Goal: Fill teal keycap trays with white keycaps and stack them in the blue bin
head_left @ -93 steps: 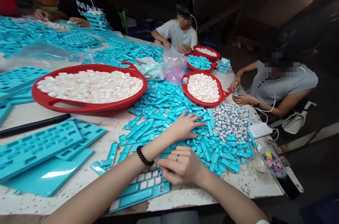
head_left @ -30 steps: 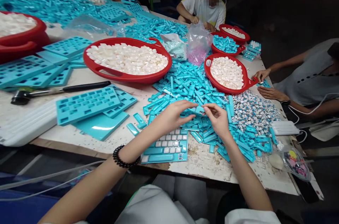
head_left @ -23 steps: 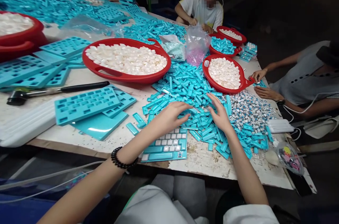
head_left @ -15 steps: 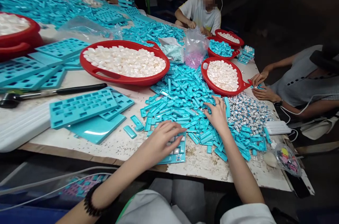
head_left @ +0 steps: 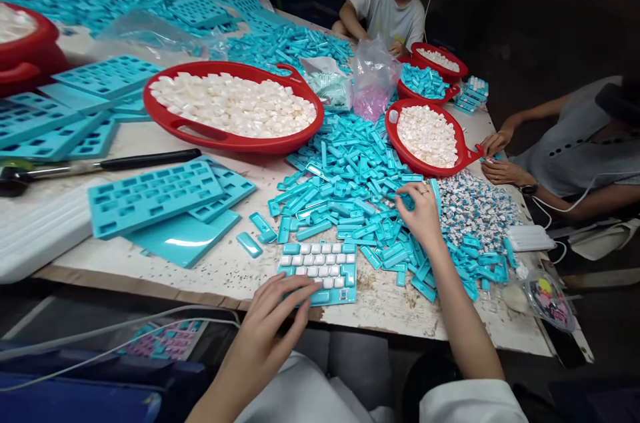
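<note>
A small turquoise keyboard (head_left: 349,274) with rows of white keycaps and a few turquoise keys lies near the table's front edge. My left hand (head_left: 275,316) is at its lower left, fingers stretched out and slightly apart, fingertips over the bottom row. My right hand (head_left: 423,213) is over the right side of a heap of long turquoise keycaps (head_left: 350,169), thumb and fingers bent together. Whatever is between those fingertips is too small to make out. Just behind that hand begins a pile of tiny white-and-blue switches (head_left: 473,209).
Red baskets of white keycaps stand behind, a large one (head_left: 235,143) and a smaller one (head_left: 425,163). Turquoise keyboard cases (head_left: 155,196) are stacked at left beside a black-handled tool (head_left: 150,159). A co-worker's hands (head_left: 500,163) are at the right edge. A plastic container (head_left: 550,299) sits front right.
My left hand has drawn back toward me from over the keyboard, uncovering its keys. My right hand stays over the heap, its fingers now bent closer together. The view has shifted slightly.
</note>
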The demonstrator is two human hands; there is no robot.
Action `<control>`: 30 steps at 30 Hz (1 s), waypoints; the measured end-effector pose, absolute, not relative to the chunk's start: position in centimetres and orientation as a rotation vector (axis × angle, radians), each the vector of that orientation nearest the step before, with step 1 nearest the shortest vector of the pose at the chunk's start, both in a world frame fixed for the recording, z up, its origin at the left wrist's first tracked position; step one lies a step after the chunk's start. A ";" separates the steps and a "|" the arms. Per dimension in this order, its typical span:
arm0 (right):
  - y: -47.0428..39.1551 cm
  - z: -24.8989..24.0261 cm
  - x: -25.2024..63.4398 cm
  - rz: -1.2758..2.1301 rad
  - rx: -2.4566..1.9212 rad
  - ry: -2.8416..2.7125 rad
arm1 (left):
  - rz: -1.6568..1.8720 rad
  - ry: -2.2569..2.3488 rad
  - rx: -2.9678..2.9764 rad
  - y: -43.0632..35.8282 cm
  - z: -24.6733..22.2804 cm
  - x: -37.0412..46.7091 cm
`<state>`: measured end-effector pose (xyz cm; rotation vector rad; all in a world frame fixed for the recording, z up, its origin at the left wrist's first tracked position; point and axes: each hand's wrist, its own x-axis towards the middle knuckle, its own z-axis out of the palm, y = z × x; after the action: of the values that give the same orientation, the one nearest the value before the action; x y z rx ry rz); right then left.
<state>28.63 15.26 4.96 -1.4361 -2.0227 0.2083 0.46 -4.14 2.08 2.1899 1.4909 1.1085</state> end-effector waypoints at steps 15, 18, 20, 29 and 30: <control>11.7 7.7 29.6 2.104 -1.190 -1.966 | 1.292 1.521 2.137 -3.3 0.8 1.5; 12.2 7.1 29.4 1.870 -1.107 -1.969 | 1.272 1.518 2.138 -3.4 0.9 1.4; 12.4 6.8 29.1 1.706 -1.053 -2.007 | 1.263 1.517 2.136 -3.5 0.9 1.4; 12.0 8.9 29.8 0.817 -1.221 -2.127 | 1.273 1.531 2.145 -3.5 0.8 1.4; 11.2 9.6 30.4 0.749 -1.276 -2.092 | 1.273 1.523 2.154 -3.5 0.7 1.3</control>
<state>30.44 11.20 9.58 -1.2765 -2.0919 0.7487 1.32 -3.47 0.68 2.1545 1.5233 1.2734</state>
